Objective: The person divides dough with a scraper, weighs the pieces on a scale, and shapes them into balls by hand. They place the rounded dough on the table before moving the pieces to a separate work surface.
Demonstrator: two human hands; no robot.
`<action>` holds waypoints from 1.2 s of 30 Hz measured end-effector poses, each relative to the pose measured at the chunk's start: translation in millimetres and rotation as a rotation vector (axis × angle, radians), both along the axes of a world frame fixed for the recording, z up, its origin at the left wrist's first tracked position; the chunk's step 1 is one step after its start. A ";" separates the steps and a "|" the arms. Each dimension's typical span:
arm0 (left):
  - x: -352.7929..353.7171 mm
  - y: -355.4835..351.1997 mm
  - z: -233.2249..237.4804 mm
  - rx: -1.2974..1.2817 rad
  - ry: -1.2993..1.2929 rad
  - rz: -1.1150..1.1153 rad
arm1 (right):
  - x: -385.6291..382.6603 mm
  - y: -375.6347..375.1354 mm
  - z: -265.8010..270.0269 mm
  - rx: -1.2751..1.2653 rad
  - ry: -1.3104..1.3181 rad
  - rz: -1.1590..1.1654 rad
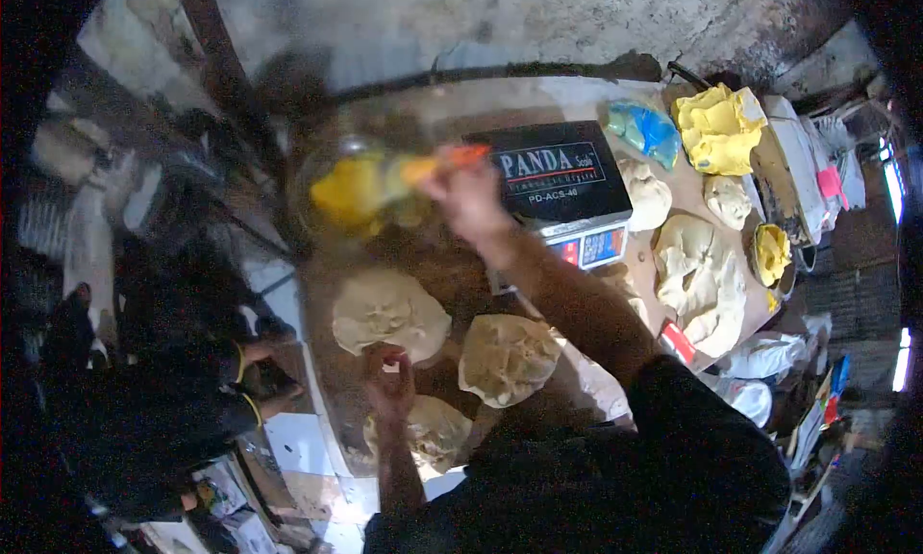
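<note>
My right hand (pixel 471 203) reaches across the table, closed on a tool with an orange-red handle (pixel 469 154), blurred by motion. Its left end is near a yellow creamy mass (pixel 348 194), also blurred. My left hand (pixel 389 386) has curled fingers beside a flat round of pale dough (pixel 391 309); a small whitish patch shows at the fingertips, too small to name. Another dough lump (pixel 431 434) lies partly behind this hand and wrist. Between my arms sits a further dough lump (pixel 510 360).
A black-topped digital scale (pixel 558 174) stands at the back middle. To its right are dough pieces (pixel 700 275), a blue plastic bag (pixel 646 131) and a yellow mass (pixel 719 126). Another person's hands (pixel 269 371), with yellow bands, are past the table's left edge.
</note>
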State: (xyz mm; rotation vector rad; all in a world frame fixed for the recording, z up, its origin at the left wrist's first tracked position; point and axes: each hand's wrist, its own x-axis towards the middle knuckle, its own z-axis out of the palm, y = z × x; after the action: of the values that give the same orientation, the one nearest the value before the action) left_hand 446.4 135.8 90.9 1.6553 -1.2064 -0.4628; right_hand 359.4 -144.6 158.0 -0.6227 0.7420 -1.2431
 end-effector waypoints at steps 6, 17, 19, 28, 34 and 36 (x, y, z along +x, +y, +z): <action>-41.3 8.6 36.3 -0.245 0.293 -0.031 | 83.8 3.7 -152.9 0.044 0.014 0.090; -111.0 -24.6 22.3 0.004 0.057 -0.340 | -428.8 155.7 -160.8 -0.187 1.452 0.023; -175.0 -58.2 58.3 0.013 -0.162 -0.388 | -496.3 205.7 -89.4 -0.273 1.961 0.047; -512.8 -135.2 89.2 -0.254 -0.222 -0.958 | -543.8 213.2 -137.5 -0.043 2.090 0.087; -736.2 -101.1 55.0 0.089 -1.049 -1.296 | -553.4 267.5 -195.4 -0.271 1.781 -0.212; -767.6 -102.0 19.4 0.171 -1.172 -1.258 | -565.7 279.2 -198.0 -0.405 1.650 -0.366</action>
State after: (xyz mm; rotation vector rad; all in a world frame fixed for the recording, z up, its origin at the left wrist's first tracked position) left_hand -321.1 33.8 110.3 1.0151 -3.1525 -0.2828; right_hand -206.4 134.6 -40.0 -1.9757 2.0194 -0.9932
